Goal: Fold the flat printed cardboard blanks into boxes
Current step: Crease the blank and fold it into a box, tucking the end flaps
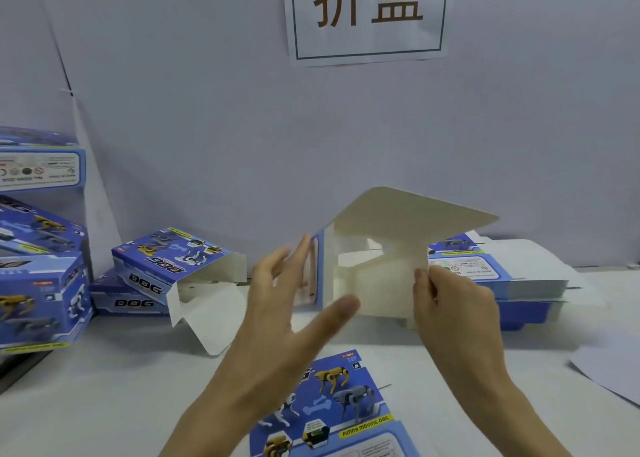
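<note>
Fingers [425,283] of the right hand [457,307] pinch a white flap of the half-folded box [374,269], held above the counter [104,387]. The blurred left hand [280,311] seems spread and empty at its 9 o'clock. A flat blank [332,404] lies at 6 o'clock.

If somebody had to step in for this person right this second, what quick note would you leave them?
Left hand: open, fingers straight, beside the left wall of the half-folded box; too blurred to tell if it touches.
Right hand: its grip pinches the box's right white flap.
The box is held above the table, open end toward the person, large lid flap raised.
Done: folded boxes piled at the left; one more box lies on its side with an end open.
Left: tuck and close this box's flaps, then fold the flat blank lying nearest the person and the stack of blanks at the right.
</note>
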